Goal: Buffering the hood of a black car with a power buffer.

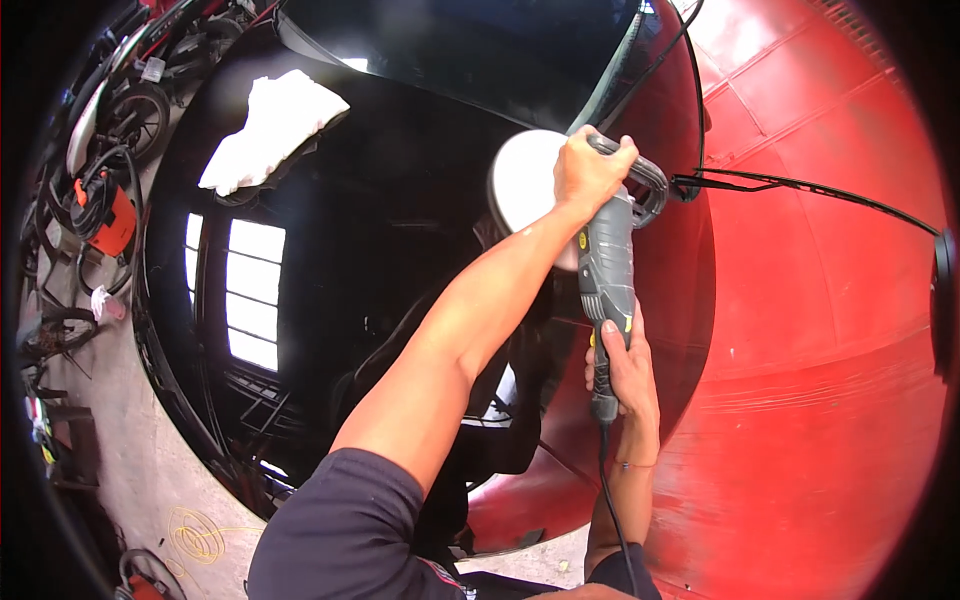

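A grey electric rotary polisher with a round white pad rests over a glossy black car hood; whether the pad touches the paint is hard to tell. My left hand is closed on the polisher's front loop handle, beside the pad. My right hand grips the rear of the polisher, where its power cord hangs down. A folded white cloth lies on the hood at the upper left. The dark windshield is at the top.
A large red curved panel fills the right, crossed by a black rod or wire. On the left, bikes and a red-and-black machine stand on the concrete floor, with a coiled yellow cord.
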Motion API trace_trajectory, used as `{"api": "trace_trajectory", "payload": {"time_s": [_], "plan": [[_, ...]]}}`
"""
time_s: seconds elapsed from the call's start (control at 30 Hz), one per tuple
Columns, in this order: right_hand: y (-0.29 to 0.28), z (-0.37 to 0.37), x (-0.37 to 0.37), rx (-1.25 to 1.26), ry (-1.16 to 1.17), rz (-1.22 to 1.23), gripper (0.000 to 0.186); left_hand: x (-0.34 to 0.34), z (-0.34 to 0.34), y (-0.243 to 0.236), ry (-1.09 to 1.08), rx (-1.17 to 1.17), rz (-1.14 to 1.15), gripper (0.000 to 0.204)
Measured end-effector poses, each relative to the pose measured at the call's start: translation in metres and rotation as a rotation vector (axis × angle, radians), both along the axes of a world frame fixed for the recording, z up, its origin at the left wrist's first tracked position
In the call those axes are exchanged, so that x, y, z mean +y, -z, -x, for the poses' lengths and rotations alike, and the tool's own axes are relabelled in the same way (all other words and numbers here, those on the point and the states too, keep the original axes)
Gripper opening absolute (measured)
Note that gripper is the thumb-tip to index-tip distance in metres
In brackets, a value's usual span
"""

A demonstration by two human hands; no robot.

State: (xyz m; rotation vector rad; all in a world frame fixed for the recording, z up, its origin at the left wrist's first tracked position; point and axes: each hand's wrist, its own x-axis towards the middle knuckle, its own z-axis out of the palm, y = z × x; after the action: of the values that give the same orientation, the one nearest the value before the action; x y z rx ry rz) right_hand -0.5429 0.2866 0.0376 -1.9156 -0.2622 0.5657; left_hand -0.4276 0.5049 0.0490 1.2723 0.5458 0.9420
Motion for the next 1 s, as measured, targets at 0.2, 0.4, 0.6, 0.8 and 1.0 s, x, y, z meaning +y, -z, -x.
{"api": "trace_trajectory", "payload": {"time_s": [0.2,0.4,0.6,0.8,1.0], "plan": [[0.001,0.003,0.047,-0.019,-0.096,-0.034,0.071,0.054,0.008,0.006,-0.126,-0.057,-0.066,0.040],[0.000,0.010,0.101,-0.013,-0.203,-0.009,0.083,0.130,0.041,0.007,-0.285,-0.165,-0.126,0.039],[0.014,0.024,0.161,-0.101,-0.400,-0.045,0.088,0.234,0.084,0.026,-0.624,-0.134,-0.309,0.035],[0.021,0.016,0.151,-0.274,-0.475,0.001,0.080,0.204,0.112,0.019,-0.497,-0.216,-0.166,0.031],[0.018,-0.010,0.071,-0.171,-0.388,0.025,0.085,0.119,0.058,0.020,-0.402,-0.256,-0.225,0.027]]}}
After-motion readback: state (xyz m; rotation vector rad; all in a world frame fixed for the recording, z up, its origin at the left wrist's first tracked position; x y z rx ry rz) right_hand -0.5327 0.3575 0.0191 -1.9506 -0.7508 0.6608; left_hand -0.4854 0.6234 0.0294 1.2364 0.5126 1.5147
